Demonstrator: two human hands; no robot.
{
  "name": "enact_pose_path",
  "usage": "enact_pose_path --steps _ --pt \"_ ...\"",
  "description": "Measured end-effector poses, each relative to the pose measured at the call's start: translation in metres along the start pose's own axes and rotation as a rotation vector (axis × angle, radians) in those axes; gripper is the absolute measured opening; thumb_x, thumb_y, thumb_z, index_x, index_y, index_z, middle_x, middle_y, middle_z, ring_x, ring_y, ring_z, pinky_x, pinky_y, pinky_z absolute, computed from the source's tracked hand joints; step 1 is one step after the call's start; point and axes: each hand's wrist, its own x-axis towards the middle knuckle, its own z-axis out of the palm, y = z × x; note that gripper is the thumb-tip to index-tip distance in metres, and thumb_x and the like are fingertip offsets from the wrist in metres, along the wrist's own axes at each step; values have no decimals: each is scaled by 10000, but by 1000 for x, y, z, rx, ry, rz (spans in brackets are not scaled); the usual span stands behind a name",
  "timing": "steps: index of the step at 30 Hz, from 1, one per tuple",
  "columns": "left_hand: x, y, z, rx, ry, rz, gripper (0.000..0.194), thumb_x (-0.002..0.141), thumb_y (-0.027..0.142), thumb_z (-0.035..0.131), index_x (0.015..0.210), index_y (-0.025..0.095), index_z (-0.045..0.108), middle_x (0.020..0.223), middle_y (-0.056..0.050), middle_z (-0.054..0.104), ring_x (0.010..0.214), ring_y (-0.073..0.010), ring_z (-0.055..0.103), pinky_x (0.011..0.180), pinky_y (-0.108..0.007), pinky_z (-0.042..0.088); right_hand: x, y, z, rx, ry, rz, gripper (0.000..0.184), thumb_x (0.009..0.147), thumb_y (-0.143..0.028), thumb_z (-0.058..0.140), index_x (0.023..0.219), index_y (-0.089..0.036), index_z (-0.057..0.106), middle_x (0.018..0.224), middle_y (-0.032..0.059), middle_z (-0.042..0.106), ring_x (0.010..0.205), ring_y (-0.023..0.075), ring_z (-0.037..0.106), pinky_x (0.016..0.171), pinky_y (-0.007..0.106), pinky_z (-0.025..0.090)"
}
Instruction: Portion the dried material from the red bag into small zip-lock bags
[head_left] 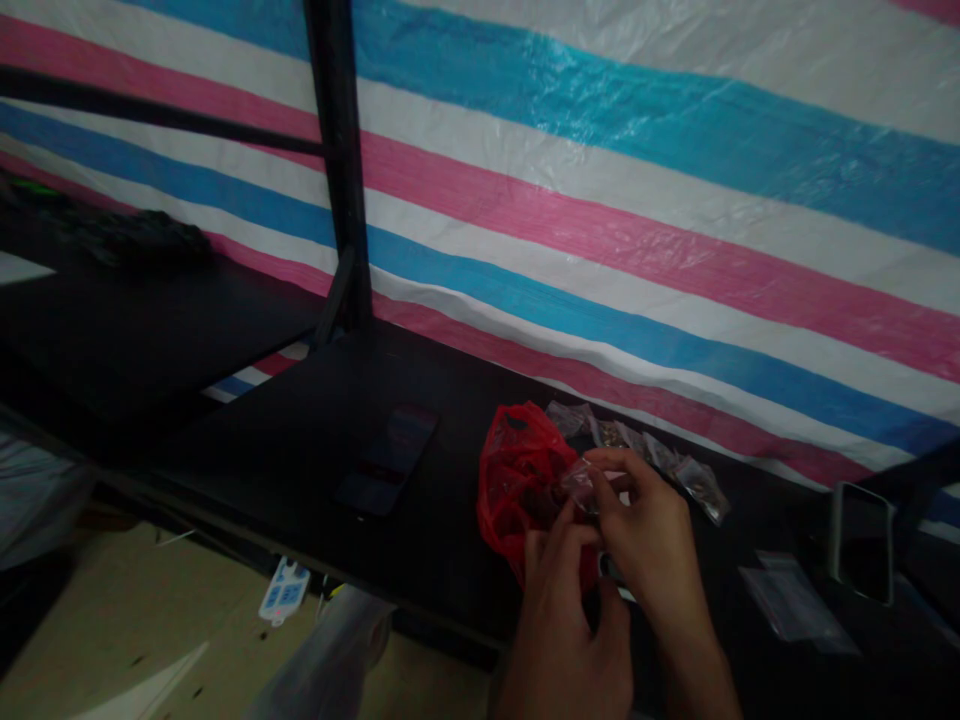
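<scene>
My right hand (645, 520) pinches a small clear plastic bag (579, 480) between thumb and fingers. My left hand (574, 610) is just below it, with its fingers curled and their tips close against the small bag's lower side. What those fingertips grip is too dark to make out. Under and beside both hands sits an open red plastic bag (517, 455), with dark contents that I cannot identify. Behind the hands lies a row of small clear bags (656, 455), several of them holding little metallic-looking pieces. A small light-rimmed object shows partly beneath my right hand.
On the black table (300, 440), a dark phone (390, 460) lies to the left. Flat clear bags (799, 600) and a pale-framed phone-like object (862, 545) are at right. A striped plastic sheet (637, 220) hangs behind, beside a black post (341, 160). A blue-white tag (285, 590) hangs below the edge.
</scene>
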Motion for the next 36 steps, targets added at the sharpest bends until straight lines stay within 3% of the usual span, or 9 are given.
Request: enact_pose_path --steps 4,11,14,17,21,25,27,30,36 --pt "-1 -7 2 -18 22 13 297 902 103 548 1082 273 712 1566 -85 606 1517 -335 481 1261 -617 332 4 10 -8 68 26 24 259 817 -413 648 955 -228 766 859 71 800 752 253 733 704 366 544" --pt "1 -18 3 -99 54 49 236 940 136 524 1096 245 664 1334 -117 688 1325 -270 619 1165 -459 437 9 21 -35 359 -70 98 290 709 -398 817 920 -206 762 854 59 790 824 242 737 767 337 557" --pt "5 -18 4 -148 56 -35 208 996 235 503 1161 239 630 1279 -116 704 1196 -258 671 1075 -427 482 9 23 -38 415 -104 122 325 699 -419 851 931 -208 766 852 53 790 825 237 735 739 320 555" --pt "12 -17 4 -207 161 -133 238 1038 352 479 1203 228 597 1233 -119 726 1090 -246 706 982 -401 516 8 23 -36 427 -142 106 341 724 -439 846 960 -205 770 872 59 798 834 233 741 745 317 560" --pt "26 -17 1 -278 282 -105 237 985 378 592 1160 220 620 1140 -94 759 1095 -236 717 977 -369 522 6 16 -29 417 -163 75 354 749 -468 816 979 -205 760 848 60 799 806 235 749 732 328 575" --pt "38 -18 -3 -455 230 -152 251 894 389 704 1043 186 703 1021 -84 783 997 -221 729 917 -330 537 5 8 -21 395 -135 74 297 767 -443 751 962 -218 749 832 61 794 757 234 745 665 320 573" --pt "41 -19 -3 -561 203 -249 321 850 433 763 1019 161 729 914 -69 770 792 -174 691 741 -276 521 5 6 -16 337 -71 87 285 771 -439 707 949 -222 752 833 66 790 742 239 741 643 324 567" --pt "43 -20 -3 -691 201 -358 413 765 509 854 927 143 755 753 -20 702 558 -95 519 527 -221 363 6 3 -8 210 -6 108 281 774 -429 653 934 -223 760 814 71 787 715 247 732 627 337 553" --pt "42 -15 -10 -952 185 -368 421 650 490 965 766 135 772 727 -6 667 610 -71 509 590 -198 410 5 -3 3 107 -13 66 286 807 -421 619 935 -224 783 846 73 796 695 236 714 640 340 539"
